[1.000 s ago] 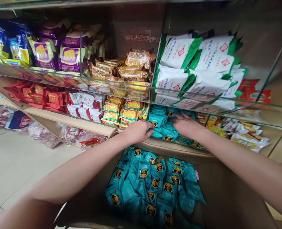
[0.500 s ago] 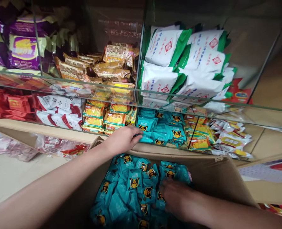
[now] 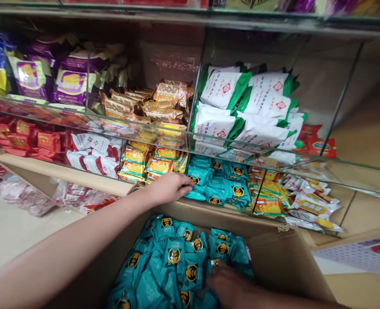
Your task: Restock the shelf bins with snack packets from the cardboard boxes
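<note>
My left hand (image 3: 172, 187) is at the front edge of a low shelf compartment, its fingers curled beside the small teal snack packets (image 3: 215, 189) laid there in a pile. Whatever those fingers close on, if anything, is hidden. Below, my right hand (image 3: 225, 281) reaches into a cardboard box (image 3: 280, 253) and touches more teal packets (image 3: 173, 255), printed with a black and yellow round emblem. Shadow and motion blur smear the right fingers.
Glass dividers split the shelf. Green-and-white bags (image 3: 222, 88) and brown packets (image 3: 164, 113) fill the tier above. Yellow packets (image 3: 134, 161) and yellow-green packets (image 3: 269, 197) flank the teal pile. Plastic-wrapped goods (image 3: 25, 195) lie at lower left.
The view has tilted up, so a higher shelf edge shows at the top. My left hand stays by the shelf's teal packets; my right hand stays among those in the box, slightly lower in view.
</note>
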Available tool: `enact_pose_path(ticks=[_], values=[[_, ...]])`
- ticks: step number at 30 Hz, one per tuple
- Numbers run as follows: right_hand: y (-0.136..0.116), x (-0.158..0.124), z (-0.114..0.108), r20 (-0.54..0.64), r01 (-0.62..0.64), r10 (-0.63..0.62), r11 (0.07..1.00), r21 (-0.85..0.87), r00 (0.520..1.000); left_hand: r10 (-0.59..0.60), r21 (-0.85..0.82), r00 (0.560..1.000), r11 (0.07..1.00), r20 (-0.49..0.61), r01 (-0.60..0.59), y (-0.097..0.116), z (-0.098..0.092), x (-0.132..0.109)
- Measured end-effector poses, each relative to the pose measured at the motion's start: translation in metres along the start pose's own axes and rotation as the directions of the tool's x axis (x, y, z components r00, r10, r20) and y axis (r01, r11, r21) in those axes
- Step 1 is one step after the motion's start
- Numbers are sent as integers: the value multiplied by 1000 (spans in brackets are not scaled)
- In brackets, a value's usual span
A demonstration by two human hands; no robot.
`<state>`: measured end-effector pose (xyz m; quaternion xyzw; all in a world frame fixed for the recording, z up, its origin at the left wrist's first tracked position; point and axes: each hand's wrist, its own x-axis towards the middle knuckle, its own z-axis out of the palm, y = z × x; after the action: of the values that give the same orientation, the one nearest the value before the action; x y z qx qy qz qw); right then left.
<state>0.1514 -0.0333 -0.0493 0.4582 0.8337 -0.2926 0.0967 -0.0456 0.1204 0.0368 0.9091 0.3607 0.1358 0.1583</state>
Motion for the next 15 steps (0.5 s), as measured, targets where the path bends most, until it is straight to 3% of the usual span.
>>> enact_pose_path(ticks=[2, 4, 7, 9, 11, 15], values=[[-9, -3, -22, 11, 48, -49, 998, 39, 999, 8, -48, 999, 999, -49, -11, 0, -1, -2], [-16, -9, -49, -53, 92, -80, 955, 281, 995, -14, -151, 987, 988, -158, -10, 4, -2, -6], [-17, -15, -80, -287, 122, 103, 735, 667, 952, -106, -489, 966, 872, -235, -23, 19, -4, -11], [-12, -16, -90, -374, 171, 219, 613, 771, 901, -106, -719, 988, 695, -110, -6, 33, -5, -13], [-7, -15, -94, -433, 224, 271, 561, 797, 860, -43, -822, 998, 566, 54, 69, 46, -4, -15], [0, -10, -94, -484, 284, 284, 533, 797, 827, -27, -839, 982, 515, 189, 175, 57, 2, -16]])
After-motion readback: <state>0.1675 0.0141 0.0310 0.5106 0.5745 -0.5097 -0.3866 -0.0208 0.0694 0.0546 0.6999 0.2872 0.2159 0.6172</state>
